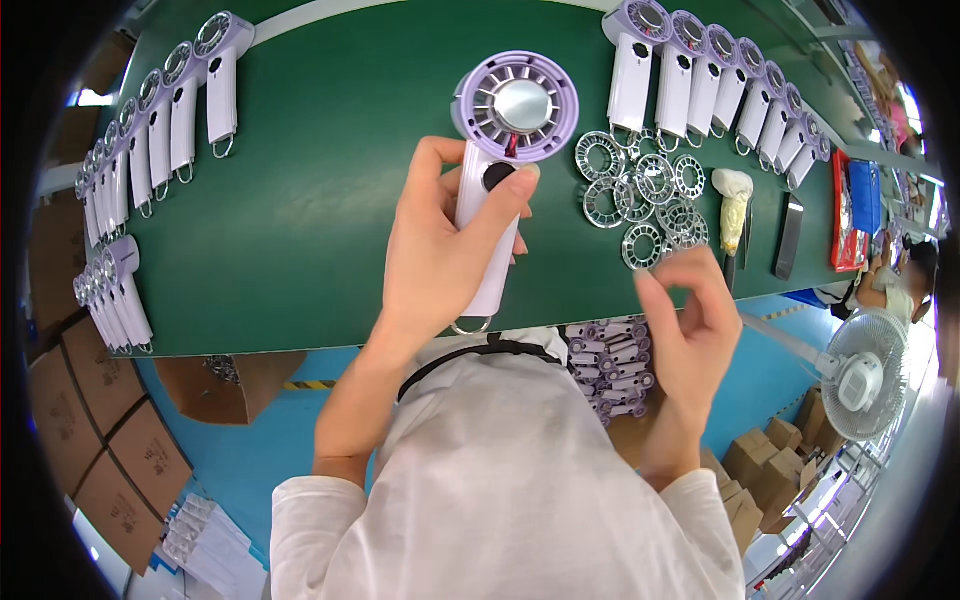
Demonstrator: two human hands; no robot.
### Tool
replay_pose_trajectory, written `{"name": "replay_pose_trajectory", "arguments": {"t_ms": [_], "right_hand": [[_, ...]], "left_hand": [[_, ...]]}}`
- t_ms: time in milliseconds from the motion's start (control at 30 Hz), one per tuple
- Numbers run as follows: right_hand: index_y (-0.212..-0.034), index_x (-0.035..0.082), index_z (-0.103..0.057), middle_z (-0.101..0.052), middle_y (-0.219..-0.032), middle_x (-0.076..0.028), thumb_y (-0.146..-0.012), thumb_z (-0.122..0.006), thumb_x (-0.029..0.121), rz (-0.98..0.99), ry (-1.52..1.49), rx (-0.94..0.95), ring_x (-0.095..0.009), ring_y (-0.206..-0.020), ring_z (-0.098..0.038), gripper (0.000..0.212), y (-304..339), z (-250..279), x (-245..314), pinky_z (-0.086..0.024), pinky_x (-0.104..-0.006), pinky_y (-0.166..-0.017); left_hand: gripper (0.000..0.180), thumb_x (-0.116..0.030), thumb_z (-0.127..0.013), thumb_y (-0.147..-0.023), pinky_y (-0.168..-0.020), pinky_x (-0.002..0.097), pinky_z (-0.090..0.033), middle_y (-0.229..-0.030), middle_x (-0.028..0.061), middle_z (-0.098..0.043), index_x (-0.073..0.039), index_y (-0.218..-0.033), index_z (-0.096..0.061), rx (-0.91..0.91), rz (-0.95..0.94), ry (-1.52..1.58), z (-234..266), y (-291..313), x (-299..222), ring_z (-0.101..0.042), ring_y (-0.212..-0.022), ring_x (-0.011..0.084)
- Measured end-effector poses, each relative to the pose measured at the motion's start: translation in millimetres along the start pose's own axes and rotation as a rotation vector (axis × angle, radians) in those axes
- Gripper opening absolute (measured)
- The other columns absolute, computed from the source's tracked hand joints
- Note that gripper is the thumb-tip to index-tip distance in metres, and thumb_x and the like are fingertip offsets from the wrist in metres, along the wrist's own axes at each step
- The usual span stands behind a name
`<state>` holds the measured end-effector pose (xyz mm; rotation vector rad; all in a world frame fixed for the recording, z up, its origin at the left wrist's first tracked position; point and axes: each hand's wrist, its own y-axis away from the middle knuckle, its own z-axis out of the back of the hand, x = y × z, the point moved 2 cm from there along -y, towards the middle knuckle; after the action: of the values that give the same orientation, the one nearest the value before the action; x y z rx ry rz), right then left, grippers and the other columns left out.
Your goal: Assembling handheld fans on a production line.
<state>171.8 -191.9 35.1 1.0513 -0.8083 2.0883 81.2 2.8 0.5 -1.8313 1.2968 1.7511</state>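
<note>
The left hand (pixel 440 250) is wrapped around the white handle of a handheld fan (pixel 505 150), fingers closed on it and the thumb tip resting by the dark round button, holding the fan upright over the green tabletop (pixel 300 200). The fan's lilac head shows bare blades and a shiny hub; no grille seems to cover it yet. The right hand (pixel 690 320) hovers to the right of the fan and a little nearer the body, thumb and fingertips drawn together as if pinching something small; whether it holds anything I cannot tell.

Just right of the fan's head lies a loose heap of silver grille rings (pixel 645 195). Farther right of the fan are a row of like fans (pixel 720 90), a small wrapped tool (pixel 733 205) and a dark flat bar (pixel 789 235). Left of the fan, well apart, two more rows of fans (pixel 150 130) stand along the tabletop's edge.

Judging by the many rings left in the heap, this fan's ring is not yet fitted, and plenty of work remains.
</note>
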Motion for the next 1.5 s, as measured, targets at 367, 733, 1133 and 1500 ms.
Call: {"name": "replay_pose_trajectory", "arguments": {"t_ms": [367,733,1133,1500], "right_hand": [[-0.126,0.006,-0.064,-0.063,-0.116,-0.016,-0.074,-0.075,-0.002,0.068,0.194,0.193,-0.023,-0.091,-0.065,0.053,-0.2,44.9,11.7,-0.052,-0.0338,-0.081],[-0.124,0.005,-0.066,-0.057,-0.137,-0.015,-0.083,-0.071,0.000,0.128,0.066,0.325,-0.029,-0.115,-0.063,0.041,-45.1,-12.8,18.7,-0.052,-0.0357,-0.093],[-0.118,0.008,-0.068,-0.061,-0.133,-0.012,-0.081,-0.071,0.000,0.033,-0.111,0.262,-0.026,-0.120,-0.059,0.038,-41.5,-21.7,10.5,-0.047,-0.0363,-0.099],[-0.125,0.003,-0.061,-0.047,-0.145,-0.014,-0.084,-0.065,-0.008,-0.090,-0.513,0.236,-0.023,-0.130,-0.048,0.043,-35.7,-39.3,1.5,-0.040,-0.0361,-0.106]], "left_hand": [[0.033,-0.023,-0.072,-0.093,-0.052,0.0261,-0.049,-0.079,0.0071,-0.064,-0.004,-0.106,-0.049,0.278,0.164,-0.136,-5.6,-3.1,0.1,-0.061,-0.058,0.0125],[0.034,-0.020,-0.074,-0.090,-0.055,0.0249,-0.049,-0.081,0.0046,-0.064,-0.003,-0.109,-0.051,0.397,0.179,-0.230,-2.0,14.4,-0.3,-0.060,-0.062,0.0094],[0.036,-0.021,-0.075,-0.090,-0.057,0.0252,-0.050,-0.083,0.0054,-0.065,-0.003,-0.109,-0.051,0.365,0.132,-0.272,-1.7,17.8,2.8,-0.061,-0.064,0.0092],[0.041,-0.026,-0.075,-0.089,-0.057,0.0306,-0.046,-0.080,0.0109,-0.067,0.000,-0.105,-0.048,0.318,0.046,-0.214,-1.5,18.4,9.1,-0.059,-0.062,0.0138]]}}
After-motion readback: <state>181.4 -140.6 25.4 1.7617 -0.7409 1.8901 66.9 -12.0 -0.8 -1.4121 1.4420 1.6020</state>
